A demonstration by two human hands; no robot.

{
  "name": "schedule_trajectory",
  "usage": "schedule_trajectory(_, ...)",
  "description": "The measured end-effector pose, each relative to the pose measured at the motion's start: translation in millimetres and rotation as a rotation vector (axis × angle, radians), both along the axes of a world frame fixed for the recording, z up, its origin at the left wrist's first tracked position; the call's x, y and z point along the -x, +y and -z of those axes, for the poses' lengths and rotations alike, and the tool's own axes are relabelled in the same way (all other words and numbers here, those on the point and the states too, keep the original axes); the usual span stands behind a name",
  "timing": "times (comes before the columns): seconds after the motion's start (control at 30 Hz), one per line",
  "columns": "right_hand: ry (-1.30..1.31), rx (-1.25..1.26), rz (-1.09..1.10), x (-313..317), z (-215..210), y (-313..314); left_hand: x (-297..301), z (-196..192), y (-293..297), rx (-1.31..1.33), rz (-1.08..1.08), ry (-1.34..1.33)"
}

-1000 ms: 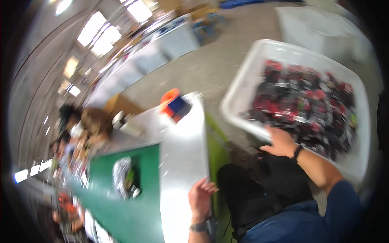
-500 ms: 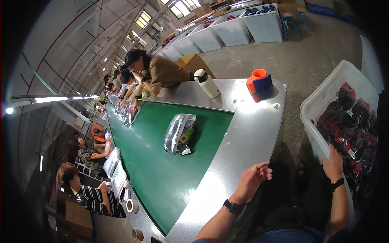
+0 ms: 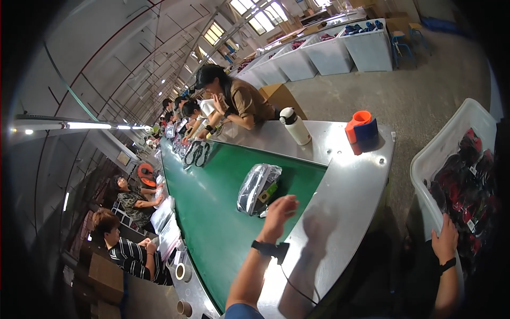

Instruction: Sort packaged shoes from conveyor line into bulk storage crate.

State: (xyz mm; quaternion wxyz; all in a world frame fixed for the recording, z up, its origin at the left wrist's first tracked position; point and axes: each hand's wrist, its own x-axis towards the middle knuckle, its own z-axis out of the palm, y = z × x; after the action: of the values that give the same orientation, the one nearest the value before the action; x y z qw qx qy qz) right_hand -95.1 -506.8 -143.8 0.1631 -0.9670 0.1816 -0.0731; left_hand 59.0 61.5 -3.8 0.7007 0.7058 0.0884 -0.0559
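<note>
My left hand (image 3: 279, 215) reaches over the green conveyor belt (image 3: 212, 228), its fingers stretched out and slightly curved, nothing in them. Just beyond the fingertips lies a clear plastic bag (image 3: 258, 187) with a dark, pale-edged item and a green tag inside; from here I cannot tell whether the fingers touch it. At the right, my right hand (image 3: 445, 242) is closed over the rim of a large white bin (image 3: 424, 159). Several dark and red items in clear wrapping (image 3: 467, 186) fill that bin.
On the metal table edge (image 3: 340, 186) stand a white bottle (image 3: 295, 127) and an orange and blue tape holder (image 3: 362, 133). Tape rolls (image 3: 183, 272) sit at the near left. Co-workers line the belt; one in brown (image 3: 247, 103) leans over it. White bins (image 3: 367, 48) stand behind.
My left hand has moved left from the table's edge to the bag on the belt. My right hand stays on the bin's rim. The whole view has shifted. Black-and-white items at the belt's far end now show more plainly.
</note>
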Motion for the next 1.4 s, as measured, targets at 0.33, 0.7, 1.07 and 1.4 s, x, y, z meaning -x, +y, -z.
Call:
schedule_trajectory(0.33, -0.056, 0.012, -0.036, -5.0, -0.9, 6.8, -94.7, 41.2, 143.8, -1.091, -0.507, -0.006)
schedule_trajectory(0.7, 0.01, 0.021, -0.007, -3.9, 5.9, 1.7, -82.4, 72.9, 121.2, -1.251, -0.366, -0.022)
schedule_trajectory(1.07, -0.009, 0.022, -0.004, -2.4, 9.8, -1.1, 28.9, 51.7, -78.0, -1.163, -0.282, -0.444)
schedule_trajectory(1.4, 0.028, -0.002, -0.014, 0.2, -0.3, 0.8, 46.5, 72.4, -122.1, 0.948, -0.464, -0.104)
